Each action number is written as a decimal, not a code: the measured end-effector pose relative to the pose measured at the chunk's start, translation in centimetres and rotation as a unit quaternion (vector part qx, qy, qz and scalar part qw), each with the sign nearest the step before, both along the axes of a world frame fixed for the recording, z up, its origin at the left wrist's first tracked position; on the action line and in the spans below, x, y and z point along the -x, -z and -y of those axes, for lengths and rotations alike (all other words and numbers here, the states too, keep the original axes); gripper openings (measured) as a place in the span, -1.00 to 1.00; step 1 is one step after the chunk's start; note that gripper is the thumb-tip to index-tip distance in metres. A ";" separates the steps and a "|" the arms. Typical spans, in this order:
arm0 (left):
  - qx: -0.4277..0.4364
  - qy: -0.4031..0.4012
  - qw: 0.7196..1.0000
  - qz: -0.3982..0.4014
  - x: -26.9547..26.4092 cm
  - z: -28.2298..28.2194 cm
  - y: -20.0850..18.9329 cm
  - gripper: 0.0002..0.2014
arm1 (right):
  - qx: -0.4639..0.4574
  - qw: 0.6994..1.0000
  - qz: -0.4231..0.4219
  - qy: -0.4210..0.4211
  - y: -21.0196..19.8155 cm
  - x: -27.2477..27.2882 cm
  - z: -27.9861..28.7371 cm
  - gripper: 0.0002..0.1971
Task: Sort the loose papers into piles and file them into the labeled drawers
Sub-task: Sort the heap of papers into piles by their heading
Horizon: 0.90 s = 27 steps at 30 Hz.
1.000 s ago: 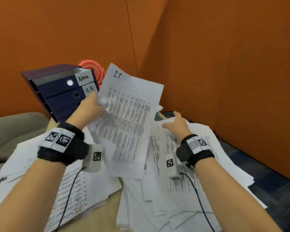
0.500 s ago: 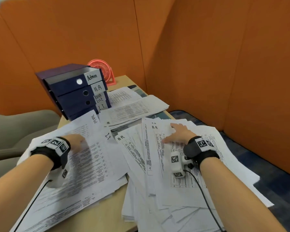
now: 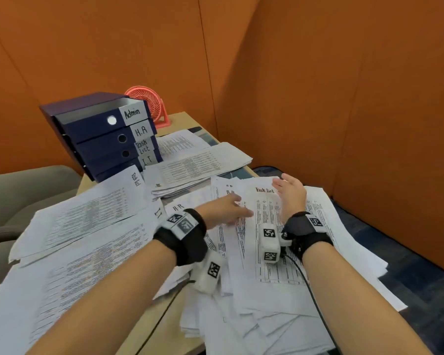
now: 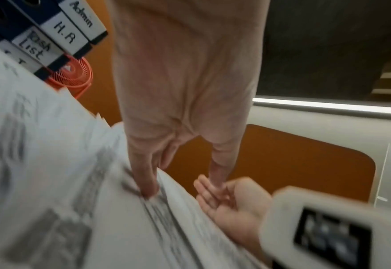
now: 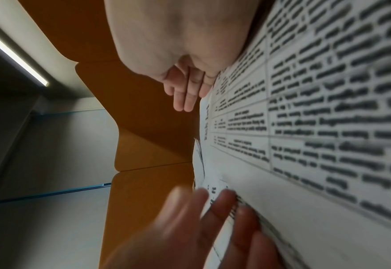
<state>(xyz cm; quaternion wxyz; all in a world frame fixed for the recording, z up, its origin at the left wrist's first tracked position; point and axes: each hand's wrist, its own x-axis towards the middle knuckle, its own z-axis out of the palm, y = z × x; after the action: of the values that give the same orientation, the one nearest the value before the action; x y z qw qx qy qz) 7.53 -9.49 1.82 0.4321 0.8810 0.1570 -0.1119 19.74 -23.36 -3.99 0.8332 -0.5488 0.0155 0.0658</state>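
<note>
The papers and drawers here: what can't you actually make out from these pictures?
- Printed text on the papers: too small in the head view, motion-blurred in both wrist views.
- Drawer contents: hidden behind the shut drawer fronts.
- Lowest drawer label: reads roughly "I.T"; cut off by paper in the left wrist view.
- Sheets beneath the Task List sheet: covered.
- Left hand fingertips: blurred.

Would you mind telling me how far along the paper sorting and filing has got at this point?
Sorting is partly done: piles headed Task List, I.T and a third lie by the drawer unit. In hand: the left hand and right hand rest open on the unsorted heap, topped by a Task List sheet. Filing appears not started; whether the drawers hold anything cannot be seen.
</note>
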 end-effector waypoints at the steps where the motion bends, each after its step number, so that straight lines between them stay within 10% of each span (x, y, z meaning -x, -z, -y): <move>1: 0.025 -0.044 0.999 0.001 -1.0 0.9 0.8 -0.33 | 0.003 1.000 0.001 -0.005 -0.1 0.0 0.0 -0.56; 8: 0.093 -0.046 0.995 0.004 -2.5 4.1 2.4 -0.54 | 0.142 0.966 0.109 0.186 -0.7 0.8 0.2 -0.43; 13: 0.096 -0.120 0.970 0.187 -1.4 1.9 -0.3 -0.72 | 0.341 0.914 0.048 0.215 -3.9 0.3 3.0 -0.13; 18: 0.116 -0.140 0.945 0.272 -0.6 -4.2 -5.0 -0.53 | 0.222 0.967 0.084 -0.088 -5.9 -0.3 3.2 -0.64; 22: 0.107 -0.215 0.958 0.158 0.6 -8.5 -6.4 -0.25 | 0.048 0.999 -0.015 -0.010 -5.8 -0.5 -0.3 -0.94; 25: 0.190 -0.319 0.904 0.211 2.4 -10.2 -5.9 -0.32 | -0.062 0.996 -0.067 -0.015 -5.5 0.9 -2.8 -0.85; 27: 0.289 -0.244 0.913 0.155 3.3 -9.7 -5.0 -0.30 | -0.110 0.991 -0.036 -0.060 -5.1 2.2 -4.6 -0.67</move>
<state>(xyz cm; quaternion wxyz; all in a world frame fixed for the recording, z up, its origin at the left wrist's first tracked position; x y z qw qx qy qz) 4.23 0.19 6.83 0.7008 0.6579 0.2592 0.0942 17.51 -18.80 1.14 0.8817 -0.4513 0.0052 0.1371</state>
